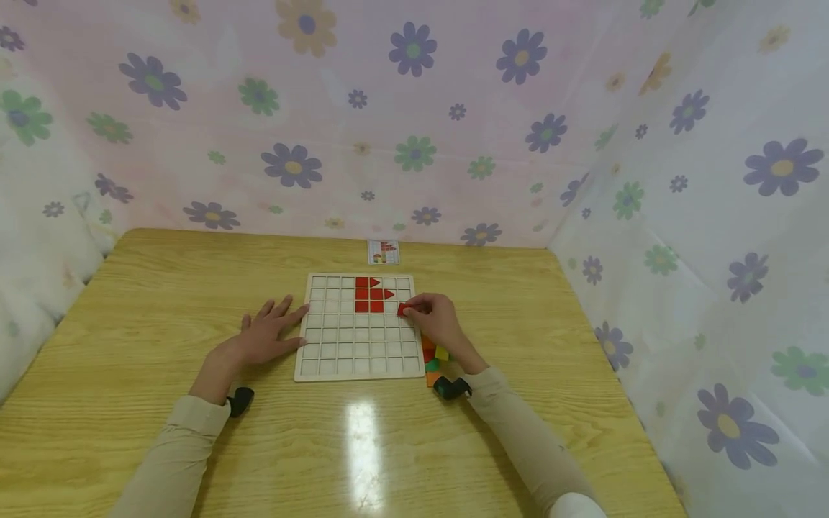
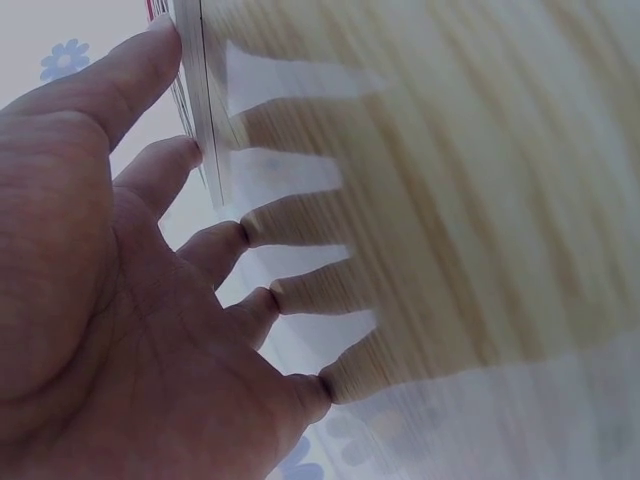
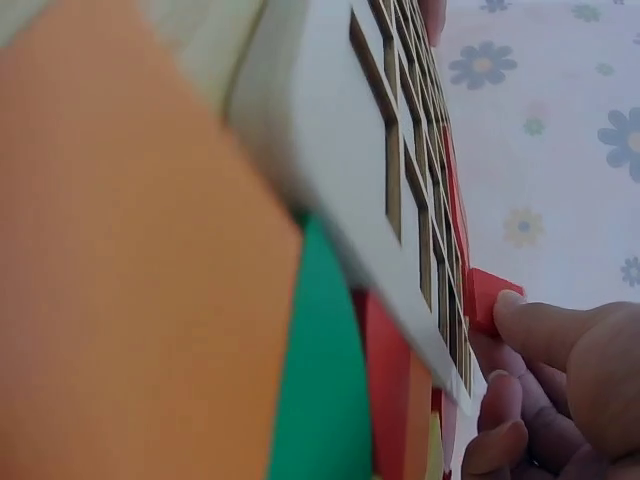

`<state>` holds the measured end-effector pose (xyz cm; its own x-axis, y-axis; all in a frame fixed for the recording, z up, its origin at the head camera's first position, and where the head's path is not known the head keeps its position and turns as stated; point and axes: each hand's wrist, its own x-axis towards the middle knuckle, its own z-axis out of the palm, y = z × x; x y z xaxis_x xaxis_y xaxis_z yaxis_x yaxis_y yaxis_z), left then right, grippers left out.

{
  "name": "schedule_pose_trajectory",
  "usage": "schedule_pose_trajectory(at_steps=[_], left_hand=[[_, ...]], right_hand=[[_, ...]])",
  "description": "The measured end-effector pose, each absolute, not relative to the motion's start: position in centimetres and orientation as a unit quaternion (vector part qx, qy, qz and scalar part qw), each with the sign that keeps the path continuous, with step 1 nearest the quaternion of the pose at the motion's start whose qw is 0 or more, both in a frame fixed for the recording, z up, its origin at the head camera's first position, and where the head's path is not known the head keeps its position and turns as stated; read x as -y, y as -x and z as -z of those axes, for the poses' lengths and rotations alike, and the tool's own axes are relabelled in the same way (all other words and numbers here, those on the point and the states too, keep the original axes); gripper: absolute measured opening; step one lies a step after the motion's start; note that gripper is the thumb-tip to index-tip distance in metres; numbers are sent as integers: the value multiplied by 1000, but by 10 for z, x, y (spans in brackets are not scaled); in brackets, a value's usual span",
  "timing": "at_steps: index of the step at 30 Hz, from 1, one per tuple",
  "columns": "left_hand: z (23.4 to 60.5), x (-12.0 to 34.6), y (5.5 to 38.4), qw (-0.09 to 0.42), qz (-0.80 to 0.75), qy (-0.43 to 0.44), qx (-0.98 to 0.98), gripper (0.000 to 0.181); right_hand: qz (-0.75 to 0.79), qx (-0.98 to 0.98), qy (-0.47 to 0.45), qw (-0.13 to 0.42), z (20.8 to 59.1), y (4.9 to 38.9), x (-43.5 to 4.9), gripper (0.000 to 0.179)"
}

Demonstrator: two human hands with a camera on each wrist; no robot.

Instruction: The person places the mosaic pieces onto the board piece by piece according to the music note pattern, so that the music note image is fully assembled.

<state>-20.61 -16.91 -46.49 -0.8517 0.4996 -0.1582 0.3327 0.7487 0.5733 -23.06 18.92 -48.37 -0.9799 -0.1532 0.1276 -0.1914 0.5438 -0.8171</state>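
Observation:
A pale wooden grid board (image 1: 352, 352) lies on the table. Several red square blocks (image 1: 370, 306) and two red triangular blocks (image 1: 388, 294) sit in cells in its upper part. Between thumb and fingers, my right hand (image 1: 440, 322) pinches a small red block (image 3: 488, 298) over the board's right side; its full outline is partly covered. My left hand (image 1: 267, 338) is spread on the table at the board's left edge, with thumb and index fingertip touching the rim (image 2: 195, 90).
Loose blocks in orange (image 1: 433, 378), green (image 1: 432, 365), yellow (image 1: 442, 354) and red lie along the board's right edge, partly beneath my right forearm. A small pattern card (image 1: 383, 252) lies behind the board. Flowered cloth (image 1: 414, 155) hangs beyond the table (image 1: 272, 460).

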Motion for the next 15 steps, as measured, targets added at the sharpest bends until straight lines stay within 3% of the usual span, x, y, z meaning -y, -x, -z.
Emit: schedule_pose_trajectory(at_steps=[15], left_hand=[[464, 169, 206, 158, -276, -224, -921, 70]], right_hand=[[-447, 889, -92, 22, 484, 249, -172, 8]])
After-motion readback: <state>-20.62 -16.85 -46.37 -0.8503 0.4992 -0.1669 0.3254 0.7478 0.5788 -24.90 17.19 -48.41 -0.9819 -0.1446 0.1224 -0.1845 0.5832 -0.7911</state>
